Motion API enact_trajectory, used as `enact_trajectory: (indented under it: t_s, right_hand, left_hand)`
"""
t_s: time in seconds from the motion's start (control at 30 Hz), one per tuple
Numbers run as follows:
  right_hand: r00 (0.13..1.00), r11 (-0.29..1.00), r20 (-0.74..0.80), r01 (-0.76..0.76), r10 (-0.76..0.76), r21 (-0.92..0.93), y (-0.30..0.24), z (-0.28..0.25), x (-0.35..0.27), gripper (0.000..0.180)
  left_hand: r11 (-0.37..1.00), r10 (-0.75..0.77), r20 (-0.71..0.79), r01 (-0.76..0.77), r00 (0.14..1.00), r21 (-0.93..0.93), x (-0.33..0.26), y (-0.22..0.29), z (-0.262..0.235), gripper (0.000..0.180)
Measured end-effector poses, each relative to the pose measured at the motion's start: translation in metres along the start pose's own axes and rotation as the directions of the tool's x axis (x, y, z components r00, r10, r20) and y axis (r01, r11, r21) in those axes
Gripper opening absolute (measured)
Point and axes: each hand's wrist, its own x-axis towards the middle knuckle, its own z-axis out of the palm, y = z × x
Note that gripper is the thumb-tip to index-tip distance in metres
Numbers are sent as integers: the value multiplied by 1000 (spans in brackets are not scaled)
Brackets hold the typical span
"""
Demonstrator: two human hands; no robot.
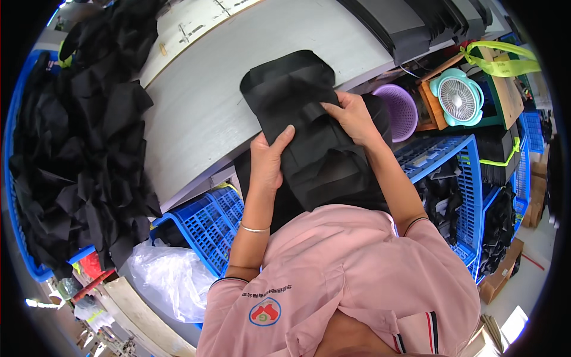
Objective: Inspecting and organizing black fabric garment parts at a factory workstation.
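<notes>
A long black fabric piece [291, 83] with rounded corners spans from the grey tabletop down toward my lap. My left hand [267, 156] grips its left edge, thumb lying on top and the other fingers hidden beneath. On the opposite edge, my right hand [353, 118] pinches the piece near a raised black flap or strap [313, 114] at its middle. The far end rests on the table, while the near part is folded and bunched close to my shirt. More dark cloth lies under it over my lap.
The grey table [202, 107] stretches ahead, with stacked black sheets [386, 30] at its far right. Black fabric pieces [77, 154] heap up at left. Blue crates [202, 229] flank me, one beside a clear plastic bag [169, 279]. A purple basket [395, 112] and small fan [457, 98] stand right.
</notes>
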Motion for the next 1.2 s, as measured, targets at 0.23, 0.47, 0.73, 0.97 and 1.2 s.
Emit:
enact_trajectory:
  t_s: [0.23, 0.47, 0.73, 0.97, 1.2]
  right_hand:
    - [992, 932, 95, -108, 80, 345, 0, 0, -13, 25]
    - [985, 979, 153, -111, 85, 173, 22, -11, -43, 27]
    - [999, 968, 50, -2, -11, 252, 83, -49, -88, 35]
    - [835, 577, -417, 153, 358, 802, 126, -152, -169, 38]
    - [365, 680, -847, 507, 387, 530, 215, -288, -346, 28]
  left_hand:
    - [978, -11, 49, 21, 999, -208, -5, 7, 4, 34]
    - [995, 66, -59, -70, 996, -65, 3, 10, 7, 41]
    - [998, 25, 83, -29, 996, 54, -3, -29, 14, 42]
    - [943, 100, 91, -124, 991, 310, 4, -8, 12, 47]
    - [910, -125, 108, 70, 986, 408, -5, -39, 2, 42]
